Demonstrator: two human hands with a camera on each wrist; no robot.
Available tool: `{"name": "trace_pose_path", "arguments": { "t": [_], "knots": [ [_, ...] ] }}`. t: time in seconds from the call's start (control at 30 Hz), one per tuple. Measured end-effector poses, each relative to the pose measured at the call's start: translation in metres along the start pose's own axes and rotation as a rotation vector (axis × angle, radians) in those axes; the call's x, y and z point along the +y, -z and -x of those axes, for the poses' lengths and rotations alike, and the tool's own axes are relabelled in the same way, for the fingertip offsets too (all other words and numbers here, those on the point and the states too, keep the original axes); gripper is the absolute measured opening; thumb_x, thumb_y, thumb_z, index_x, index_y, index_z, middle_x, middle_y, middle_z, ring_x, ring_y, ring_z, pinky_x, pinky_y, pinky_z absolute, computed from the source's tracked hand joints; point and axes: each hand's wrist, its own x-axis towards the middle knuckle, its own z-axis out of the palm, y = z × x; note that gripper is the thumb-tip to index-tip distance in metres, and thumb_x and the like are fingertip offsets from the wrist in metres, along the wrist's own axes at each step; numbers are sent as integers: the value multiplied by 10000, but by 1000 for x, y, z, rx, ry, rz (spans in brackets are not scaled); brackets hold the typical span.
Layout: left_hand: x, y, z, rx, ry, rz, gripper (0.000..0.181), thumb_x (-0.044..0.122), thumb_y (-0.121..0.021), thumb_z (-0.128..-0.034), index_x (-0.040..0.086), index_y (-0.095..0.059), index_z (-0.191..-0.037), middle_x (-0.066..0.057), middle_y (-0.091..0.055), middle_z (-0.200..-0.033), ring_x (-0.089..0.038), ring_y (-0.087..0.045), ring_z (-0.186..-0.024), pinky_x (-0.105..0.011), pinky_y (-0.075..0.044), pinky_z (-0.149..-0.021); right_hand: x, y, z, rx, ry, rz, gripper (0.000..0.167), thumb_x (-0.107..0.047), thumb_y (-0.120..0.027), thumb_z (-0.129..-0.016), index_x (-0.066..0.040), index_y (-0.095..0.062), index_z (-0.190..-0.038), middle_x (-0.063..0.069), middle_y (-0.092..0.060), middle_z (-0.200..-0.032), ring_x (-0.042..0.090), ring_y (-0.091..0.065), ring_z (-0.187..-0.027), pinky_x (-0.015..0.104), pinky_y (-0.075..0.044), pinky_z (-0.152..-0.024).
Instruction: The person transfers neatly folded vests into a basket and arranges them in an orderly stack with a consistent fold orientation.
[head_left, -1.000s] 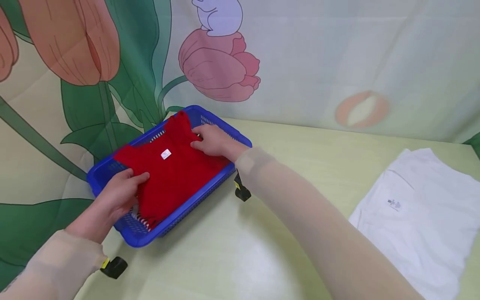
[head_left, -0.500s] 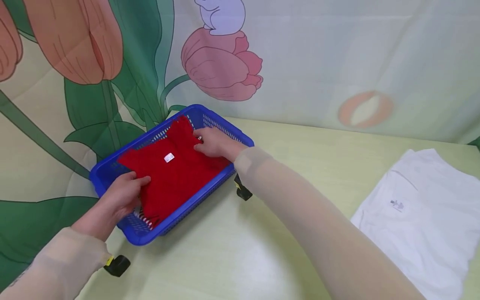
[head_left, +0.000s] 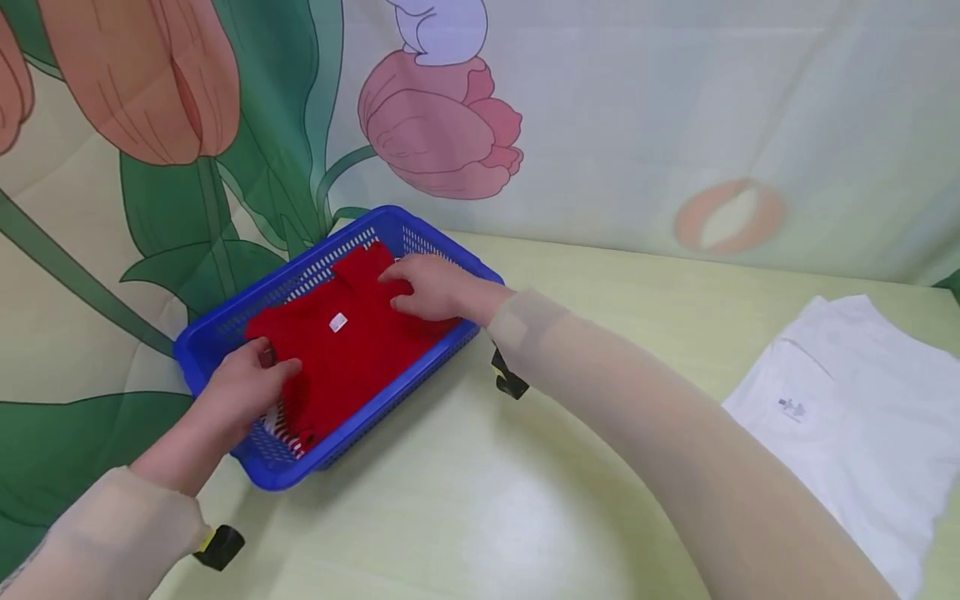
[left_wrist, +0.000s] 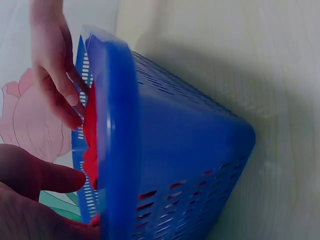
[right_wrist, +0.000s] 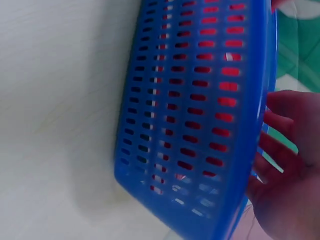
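Observation:
A folded red garment (head_left: 352, 358) with a small white label (head_left: 338, 322) lies in the blue plastic basket (head_left: 375, 425). Some striped cloth (head_left: 281, 427) peeks out beneath its near left corner. My left hand (head_left: 243, 379) is at the garment's left edge, thumb and fingers spread apart. Over the right part of the garment hovers or rests my right hand (head_left: 429, 287), its fingers loosely bent and not gripping; whether the tips touch the cloth I cannot tell. In the right wrist view the basket's slotted wall (right_wrist: 185, 100) hides most of the garment.
A folded white shirt (head_left: 855, 425) with a small print lies at the right of the pale table (head_left: 525, 500). Behind the table hangs a curtain (head_left: 600, 125) with tulips and a white animal figure, close to the basket's far side.
The red garment has settled lower in the basket, showing more of the far slotted wall. Both hands have loosened from it, and the right arm has shifted slightly right.

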Motion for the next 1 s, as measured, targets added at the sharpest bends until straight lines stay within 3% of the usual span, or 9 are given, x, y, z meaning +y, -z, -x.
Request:
{"name": "trace_pose_path", "arguments": {
  "t": [0.2,0.3,0.4,0.53,0.67,0.83,0.9,1.0],
  "knots": [
    [7,-5,0,106,-175,-330,796,202,-554,-1076,-169,-112,-1624,-428,-224,-1643,-614,-255,-1508,-742,-361,-1146,-9,-3,5,-102,57,63,511,-253,-639,-1084,-137,-551,-1574,46,-516,-1632,215,-432,-1538,344,-377,-1246],
    [9,-9,-3,82,-237,-488,814,188,-622,-1044,-195,-168,-1602,-440,-131,-1664,-626,-148,-1539,-756,-269,-1170,-9,-5,6,-157,32,94,539,-286,-622,-1093,-145,-514,-1601,47,-501,-1643,225,-424,-1542,357,-372,-1251],
    [9,-13,-6,24,-263,-632,836,221,-701,-1006,-216,-260,-1566,-463,-218,-1626,-645,-230,-1503,-751,-348,-1126,-8,-7,7,-214,-21,124,570,-326,-593,-1105,-165,-461,-1636,38,-478,-1661,230,-404,-1552,372,-361,-1260],
    [5,-16,-9,-30,-248,-779,847,320,-770,-956,-233,-389,-1472,-472,-427,-1486,-642,-427,-1386,-718,-502,-1018,-4,-10,6,-289,-82,149,585,-371,-546,-1121,-179,-418,-1658,31,-455,-1677,234,-382,-1562,378,-334,-1275],
    [2,-16,-12,-90,-190,-817,892,385,-769,-952,-259,-384,-1434,-474,-460,-1435,-645,-468,-1339,-707,-542,-973,-4,-11,4,-331,-93,173,578,-393,-521,-1128,-155,-435,-1647,46,-474,-1663,238,-401,-1548,376,-331,-1275],
    [3,-11,-18,-161,-129,-801,959,428,-717,-985,-280,-300,-1479,-496,-364,-1510,-664,-401,-1389,-723,-512,-1007,-7,-6,1,-322,-99,185,539,-420,-530,-1120,-130,-550,-1574,58,-629,-1501,222,-559,-1357,359,-443,-1184],
    [4,-9,-19,-160,-127,-789,966,442,-710,-987,-273,-298,-1490,-491,-369,-1513,-658,-399,-1393,-727,-504,-1017,-8,-2,2,-298,-113,163,538,-428,-549,-1111,-149,-557,-1570,43,-641,-1483,205,-571,-1330,354,-467,-1161],
    [8,-7,-19,-126,-155,-762,961,445,-708,-990,-252,-301,-1511,-473,-403,-1505,-645,-416,-1388,-734,-501,-1013,-6,6,6,-241,-106,112,563,-431,-567,-1103,-164,-525,-1596,30,-593,-1556,214,-531,-1418,380,-447,-1195]
  ]
}}
